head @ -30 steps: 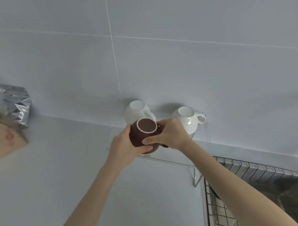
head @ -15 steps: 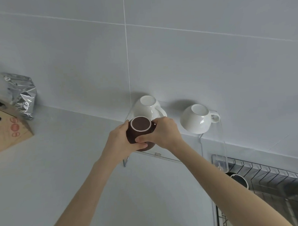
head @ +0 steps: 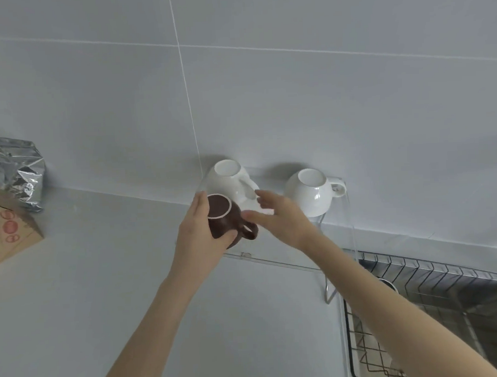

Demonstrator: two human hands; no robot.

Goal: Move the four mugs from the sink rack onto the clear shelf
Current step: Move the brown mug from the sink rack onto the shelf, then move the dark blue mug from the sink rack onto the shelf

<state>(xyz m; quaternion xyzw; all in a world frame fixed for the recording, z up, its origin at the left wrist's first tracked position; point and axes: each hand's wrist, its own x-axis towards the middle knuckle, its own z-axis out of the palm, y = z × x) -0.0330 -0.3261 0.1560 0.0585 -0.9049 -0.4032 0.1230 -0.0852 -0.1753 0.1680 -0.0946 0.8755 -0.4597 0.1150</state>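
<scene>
Brown mug (head: pixel 224 222), upside down, base with pale ring facing up, sits at the front left part of the clear shelf (head: pixel 276 261), handle pointing right. Left hand (head: pixel 199 236) wraps it from the left side, fingers up along the wall of the mug and thumb curled under the lower body, so it is gripping the mug. Right hand (head: pixel 277 215) is just right of the mug, fingers spread and loose, holding nothing; fingertips near the handle, contact unclear because of blur.

Two white mugs also upside down on the shelf at its back edge against the tiled wall (head: pixel 294 100): left white mug (head: pixel 227 180) directly behind the brown one, nearly touching it, handle toward the right; right white mug (head: pixel 310 192) near the back right corner, handle pointing right, well apart from the brown mug.

Wire sink rack (head: pixel 433 277) at lower right, over the sink; rim of a dark mug (head: pixel 388 284) just shows in it behind the right forearm.

On the worktop (head: pixel 103 280) at the left edge: crumpled silver foil bag (head: pixel 19 172) against the wall, cardboard box (head: pixel 10 235) in front of it.
</scene>
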